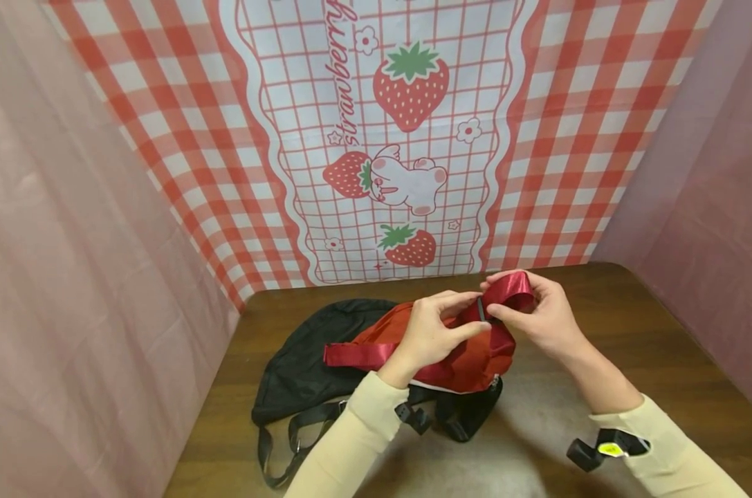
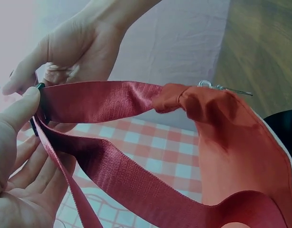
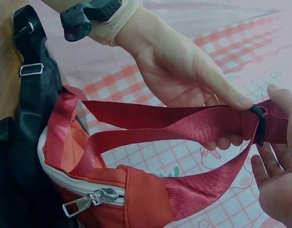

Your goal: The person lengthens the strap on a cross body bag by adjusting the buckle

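Observation:
My left hand point(image 1: 434, 328) pinches the dark red webbing strap point(image 3: 208, 124) at its black slide buckle point(image 3: 260, 124), thumb on the near side and fingers behind. From the other side of the buckle, my right hand point(image 1: 546, 311) holds the strap between thumb and fingers, where it bends up in a loop point(image 1: 509, 290). The strap runs to an orange-red waist bag point(image 2: 231, 142), which lies below both hands. White trim and a silver zipper pull point(image 3: 82, 204) show along the bag's edge.
A black bag point(image 1: 307, 360) lies on the brown wooden table point(image 1: 631, 360) beneath and left of the red one. Its black strap point(image 1: 276, 470) with metal adjusters trails toward the front. A strawberry-print checked cloth point(image 1: 407, 159) hangs behind, with pink curtains point(image 1: 102, 277) at the sides.

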`<state>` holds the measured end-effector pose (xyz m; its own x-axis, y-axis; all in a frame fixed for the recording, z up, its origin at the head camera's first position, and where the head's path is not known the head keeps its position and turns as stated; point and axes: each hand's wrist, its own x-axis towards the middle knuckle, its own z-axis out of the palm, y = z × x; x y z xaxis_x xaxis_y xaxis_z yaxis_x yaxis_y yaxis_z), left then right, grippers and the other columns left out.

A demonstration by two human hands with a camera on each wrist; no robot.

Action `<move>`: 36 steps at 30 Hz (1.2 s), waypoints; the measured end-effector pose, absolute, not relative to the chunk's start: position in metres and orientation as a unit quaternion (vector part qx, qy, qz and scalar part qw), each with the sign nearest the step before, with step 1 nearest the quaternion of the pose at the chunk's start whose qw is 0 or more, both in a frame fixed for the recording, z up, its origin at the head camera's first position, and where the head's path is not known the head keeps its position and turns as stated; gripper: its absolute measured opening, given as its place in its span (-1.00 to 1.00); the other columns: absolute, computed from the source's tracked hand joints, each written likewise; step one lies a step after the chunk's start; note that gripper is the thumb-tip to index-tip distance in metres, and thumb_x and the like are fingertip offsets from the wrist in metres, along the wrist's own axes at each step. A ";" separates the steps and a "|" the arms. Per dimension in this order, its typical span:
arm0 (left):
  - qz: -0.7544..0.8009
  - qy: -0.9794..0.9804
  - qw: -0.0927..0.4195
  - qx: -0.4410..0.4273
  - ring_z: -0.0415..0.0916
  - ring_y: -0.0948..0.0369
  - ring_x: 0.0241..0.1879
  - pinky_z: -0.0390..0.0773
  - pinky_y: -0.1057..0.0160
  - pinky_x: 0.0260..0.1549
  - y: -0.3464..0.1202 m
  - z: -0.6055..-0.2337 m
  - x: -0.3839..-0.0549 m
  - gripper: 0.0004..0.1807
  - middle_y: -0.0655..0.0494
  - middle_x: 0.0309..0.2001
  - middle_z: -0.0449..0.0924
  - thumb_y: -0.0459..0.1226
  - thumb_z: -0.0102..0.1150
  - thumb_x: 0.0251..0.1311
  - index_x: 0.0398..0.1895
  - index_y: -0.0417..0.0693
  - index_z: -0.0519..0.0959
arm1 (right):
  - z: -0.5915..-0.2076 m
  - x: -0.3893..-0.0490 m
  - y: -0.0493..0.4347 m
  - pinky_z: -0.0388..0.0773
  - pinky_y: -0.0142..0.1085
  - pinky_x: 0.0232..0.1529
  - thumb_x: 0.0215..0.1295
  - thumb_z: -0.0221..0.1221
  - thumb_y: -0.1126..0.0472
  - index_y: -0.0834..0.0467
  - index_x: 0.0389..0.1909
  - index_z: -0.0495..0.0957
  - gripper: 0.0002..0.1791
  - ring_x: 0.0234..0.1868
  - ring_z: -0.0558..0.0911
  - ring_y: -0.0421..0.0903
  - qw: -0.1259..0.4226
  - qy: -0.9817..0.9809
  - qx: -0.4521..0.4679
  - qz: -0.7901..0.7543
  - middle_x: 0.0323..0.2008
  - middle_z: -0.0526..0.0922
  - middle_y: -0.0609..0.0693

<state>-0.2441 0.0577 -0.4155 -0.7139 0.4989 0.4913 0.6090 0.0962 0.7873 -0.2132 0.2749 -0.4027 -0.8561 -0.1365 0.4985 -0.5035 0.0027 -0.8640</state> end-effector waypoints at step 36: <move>-0.653 -0.670 0.026 -0.352 0.73 -0.05 0.20 0.72 0.18 0.21 0.048 -0.404 -0.243 -0.54 -0.29 0.19 0.71 -0.43 0.39 0.35 0.30 -0.28 0.64 | -0.454 -0.225 0.279 0.76 -0.41 0.02 0.33 0.23 0.65 0.20 0.21 0.67 -0.50 0.05 0.79 -0.26 0.082 -0.631 0.299 0.711 0.05 0.82 -0.15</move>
